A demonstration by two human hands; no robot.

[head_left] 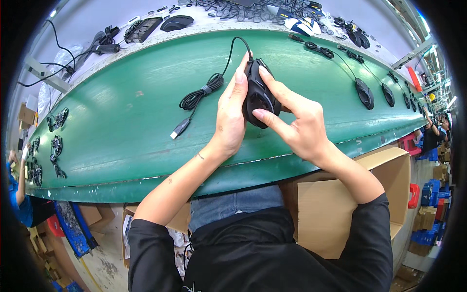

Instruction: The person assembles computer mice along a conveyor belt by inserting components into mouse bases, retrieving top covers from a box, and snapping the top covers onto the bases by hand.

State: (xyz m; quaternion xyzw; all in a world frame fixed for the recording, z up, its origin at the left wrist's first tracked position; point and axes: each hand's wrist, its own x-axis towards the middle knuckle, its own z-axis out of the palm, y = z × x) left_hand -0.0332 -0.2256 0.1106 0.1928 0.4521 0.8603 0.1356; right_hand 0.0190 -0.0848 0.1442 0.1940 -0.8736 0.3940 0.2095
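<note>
I see a black computer mouse [258, 95] held just above the green conveyor belt [146, 112], near its middle. My left hand [230, 114] wraps the mouse's left side, fingers straight and pressed along its body. My right hand [296, 121] grips the other side, with two fingers [277, 87] spread across its top and flank. Both hands are closed on the mouse.

From the front of the mouse a black cable [233, 48] arcs up and left, then drops to a tied coil [202, 92] lying on the belt. The cable ends in a plug [180, 128] resting flat on the belt, left of my left hand.

Farther right on the belt lie other black mice [365, 93] in a row, each with a bundled cable. At the belt's left end sit dark mouse parts [57, 119]. Beyond the belt, a pale table [97, 19] carries cables and another mouse. Below the belt to my right stands an open cardboard box [389, 175].
</note>
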